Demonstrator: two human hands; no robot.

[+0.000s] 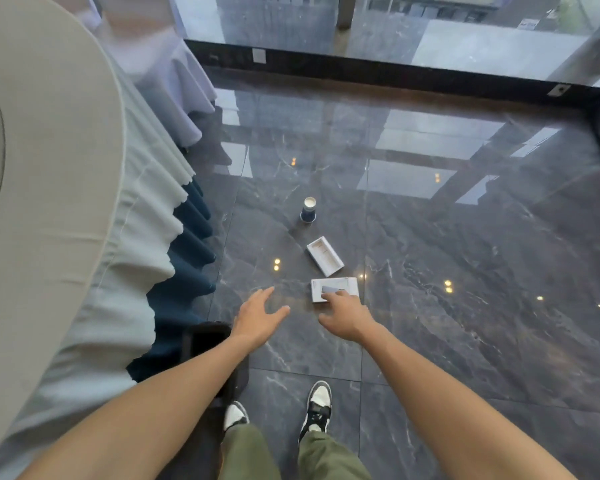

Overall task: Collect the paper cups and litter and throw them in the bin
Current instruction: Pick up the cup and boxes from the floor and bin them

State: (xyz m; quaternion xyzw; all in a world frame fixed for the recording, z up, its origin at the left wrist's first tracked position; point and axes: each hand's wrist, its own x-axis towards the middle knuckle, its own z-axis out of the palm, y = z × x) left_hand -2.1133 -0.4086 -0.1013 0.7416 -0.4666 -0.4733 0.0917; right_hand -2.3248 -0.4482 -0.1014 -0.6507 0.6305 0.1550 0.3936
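Glossy dark marble floor [465, 237] reflecting windows; draped round table [49, 202] left; glass wall [395, 29] at far edge.

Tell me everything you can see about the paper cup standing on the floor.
The paper cup has a dark blue wall and a white inside, and it looks like thin card. It stands upright on the dark glossy marble floor, mouth up, with nothing touching it. Whether it holds anything cannot be told. It is the farthest of the three items, beyond the open white box tray, and out of reach of both hands.

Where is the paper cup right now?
The paper cup stands upside down on the dark marble floor, centre of the head view, just beyond the open white box and farthest from both hands.
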